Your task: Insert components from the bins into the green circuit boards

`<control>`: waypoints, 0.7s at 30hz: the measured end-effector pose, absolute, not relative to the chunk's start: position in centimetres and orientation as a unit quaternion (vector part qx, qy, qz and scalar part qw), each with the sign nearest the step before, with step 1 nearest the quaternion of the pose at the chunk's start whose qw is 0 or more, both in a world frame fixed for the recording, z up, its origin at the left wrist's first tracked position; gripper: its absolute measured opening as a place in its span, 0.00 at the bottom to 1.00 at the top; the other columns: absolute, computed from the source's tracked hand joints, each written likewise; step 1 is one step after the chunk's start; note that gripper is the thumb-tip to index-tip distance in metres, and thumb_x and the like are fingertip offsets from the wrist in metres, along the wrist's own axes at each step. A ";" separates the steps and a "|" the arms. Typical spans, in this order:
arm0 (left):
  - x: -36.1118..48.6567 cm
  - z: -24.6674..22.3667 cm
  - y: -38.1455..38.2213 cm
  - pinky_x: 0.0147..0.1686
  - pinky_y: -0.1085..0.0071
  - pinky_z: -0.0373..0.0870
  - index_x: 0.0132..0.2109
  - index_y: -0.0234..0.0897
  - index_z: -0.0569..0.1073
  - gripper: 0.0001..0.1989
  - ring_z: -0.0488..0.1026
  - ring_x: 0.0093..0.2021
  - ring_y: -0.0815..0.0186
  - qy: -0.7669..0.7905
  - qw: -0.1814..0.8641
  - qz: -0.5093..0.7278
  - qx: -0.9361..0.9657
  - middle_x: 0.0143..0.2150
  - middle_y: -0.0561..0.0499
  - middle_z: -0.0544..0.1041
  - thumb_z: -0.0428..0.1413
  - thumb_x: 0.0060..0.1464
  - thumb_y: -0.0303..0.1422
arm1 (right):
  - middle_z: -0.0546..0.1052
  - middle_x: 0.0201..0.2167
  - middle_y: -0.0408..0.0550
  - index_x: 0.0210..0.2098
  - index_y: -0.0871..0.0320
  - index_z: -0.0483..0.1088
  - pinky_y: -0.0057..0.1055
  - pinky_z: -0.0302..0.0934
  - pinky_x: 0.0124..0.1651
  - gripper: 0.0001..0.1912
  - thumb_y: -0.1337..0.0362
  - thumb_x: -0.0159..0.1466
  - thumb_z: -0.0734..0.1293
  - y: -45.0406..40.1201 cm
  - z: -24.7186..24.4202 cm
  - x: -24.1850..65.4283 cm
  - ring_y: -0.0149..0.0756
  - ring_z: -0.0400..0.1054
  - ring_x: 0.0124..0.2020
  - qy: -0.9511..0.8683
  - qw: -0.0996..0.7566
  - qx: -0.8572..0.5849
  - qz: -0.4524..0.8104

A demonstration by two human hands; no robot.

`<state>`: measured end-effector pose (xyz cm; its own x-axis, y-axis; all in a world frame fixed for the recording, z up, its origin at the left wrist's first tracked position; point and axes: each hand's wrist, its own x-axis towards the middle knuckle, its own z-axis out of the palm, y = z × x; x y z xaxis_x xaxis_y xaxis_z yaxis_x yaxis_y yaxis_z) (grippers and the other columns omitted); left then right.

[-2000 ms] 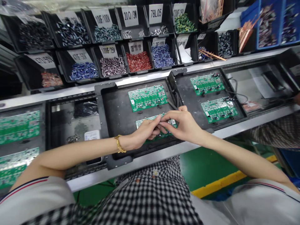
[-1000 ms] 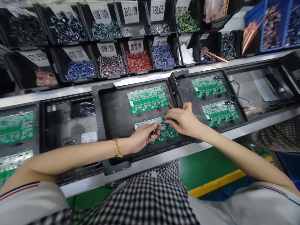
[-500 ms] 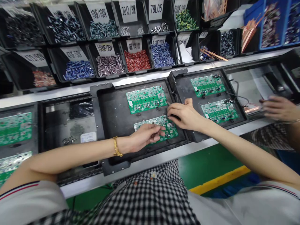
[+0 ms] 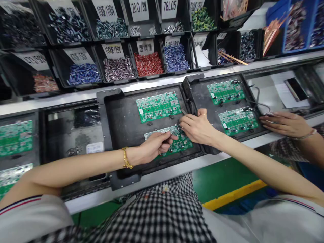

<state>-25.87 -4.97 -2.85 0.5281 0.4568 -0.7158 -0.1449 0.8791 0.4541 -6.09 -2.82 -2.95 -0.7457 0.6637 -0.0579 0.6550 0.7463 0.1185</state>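
Bracing the right hand [image 4: 196, 128] gently at the circuit board [image 4: 186, 142] toward the black tray's [image 4: 103, 113] near right corner seems wise, the left hand [image 4: 153, 145] close but apart, though I can't tell what either grips.

An electronics assembly workshop, shown by green printed circuit boards [image 4: 159, 107] set in black trays [image 4: 121, 118] below labelled black plastic bins [image 4: 115, 81] filled with small components [image 4: 149, 63].
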 end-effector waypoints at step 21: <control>-25.8 -3.3 -4.2 0.19 0.77 0.41 0.30 0.28 0.70 0.24 0.49 0.17 0.79 0.457 0.854 0.136 0.208 0.22 0.55 0.62 0.54 0.51 0.50 | 0.75 0.37 0.51 0.34 0.62 0.69 0.36 0.41 0.39 0.10 0.65 0.65 0.58 -2.5 -2.5 -6.1 0.39 0.66 0.39 0.921 -0.008 0.386 -0.053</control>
